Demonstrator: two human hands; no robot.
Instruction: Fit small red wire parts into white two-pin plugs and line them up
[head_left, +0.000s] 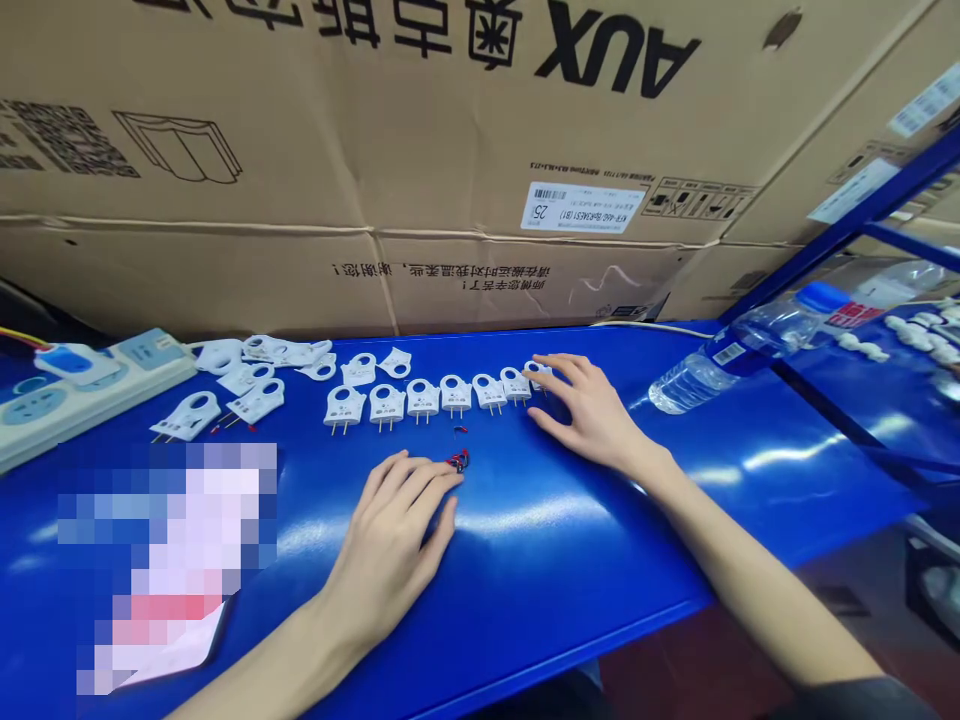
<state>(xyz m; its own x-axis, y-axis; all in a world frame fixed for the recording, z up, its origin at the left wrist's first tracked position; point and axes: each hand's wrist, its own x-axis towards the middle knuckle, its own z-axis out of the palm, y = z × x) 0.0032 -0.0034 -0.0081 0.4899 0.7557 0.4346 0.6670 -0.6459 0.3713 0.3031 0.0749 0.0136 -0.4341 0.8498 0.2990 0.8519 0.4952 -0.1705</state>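
Several white plug halves (422,397) stand in a row on the blue table (570,560), prongs toward me. My right hand (589,410) rests at the row's right end, fingers spread, fingertips touching the last plug (535,374). My left hand (394,540) lies palm down in front of the row, fingertips on a small red and black wire part (458,460). A loose heap of more plug halves (251,380) lies to the left.
A white and blue power strip (82,385) sits at the far left. Large cardboard boxes (450,150) wall the back. A clear water bottle (739,355) lies on its side at right, beside a blue rail (862,215). A blurred patch covers the near left.
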